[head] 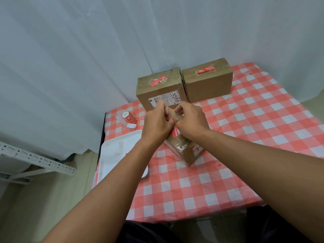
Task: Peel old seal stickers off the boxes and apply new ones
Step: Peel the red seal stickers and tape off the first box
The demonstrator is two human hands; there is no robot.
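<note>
on the checked cloth [245, 137] before a white curtain [87, 50], both hands [157, 123] [190, 120] are curling fingers, pinching a red seal [175, 132] and hiding the small box [187, 151] top.

Red seal sticker [175, 131] atop small brown box [186, 151]

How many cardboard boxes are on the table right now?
3: one under both hands near the table's middle, one behind it bearing a shipping label, one at the back right. None seem hidden.
</note>
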